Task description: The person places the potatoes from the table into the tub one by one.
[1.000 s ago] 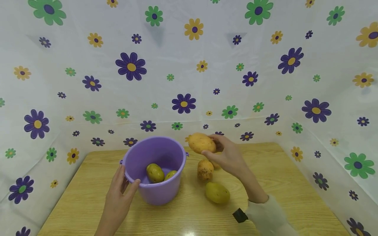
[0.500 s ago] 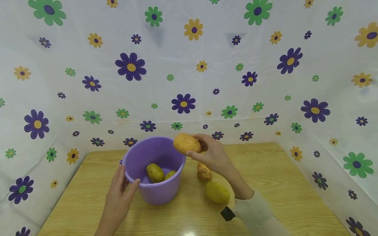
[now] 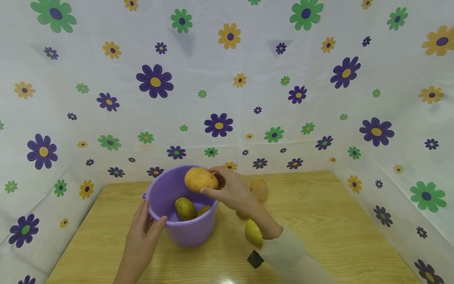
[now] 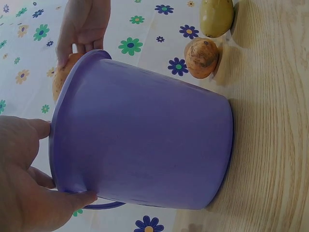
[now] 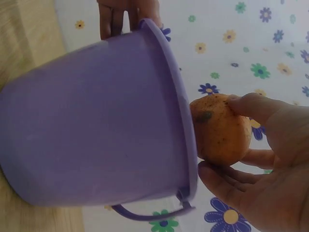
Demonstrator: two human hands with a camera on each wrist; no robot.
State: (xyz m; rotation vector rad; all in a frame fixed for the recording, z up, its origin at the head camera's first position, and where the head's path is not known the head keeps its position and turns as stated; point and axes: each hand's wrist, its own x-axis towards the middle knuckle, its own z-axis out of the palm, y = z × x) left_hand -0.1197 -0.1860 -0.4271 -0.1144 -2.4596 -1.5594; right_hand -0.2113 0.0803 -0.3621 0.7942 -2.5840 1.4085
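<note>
My right hand (image 3: 232, 189) grips a yellow-brown potato (image 3: 200, 180) between thumb and fingers, over the right side of a purple bucket's mouth. The bucket (image 3: 191, 232) stands upright on the table. In the right wrist view the potato (image 5: 222, 130) shows beside the rim, its near end partly hidden. My left hand (image 3: 142, 236) holds the bucket's near-left rim; thumb and fingers touch rim and wall in the left wrist view. Inside the bucket lie two greenish oval pieces that look like potatoes, one (image 3: 185, 209) whole in view, the other (image 3: 203, 210) partly hidden.
Right of the bucket, on the wooden table (image 3: 319, 221), lie a brownish potato (image 3: 259, 190), another mostly hidden by the right arm, and a greenish-yellow one (image 3: 253, 232). A flower-patterned sheet (image 3: 191, 118) forms the back and sides. The bucket's handle (image 5: 149, 216) hangs down.
My right hand has carried the potato leftward from above the loose potatoes to over the bucket's mouth. My left hand keeps its place on the rim.
</note>
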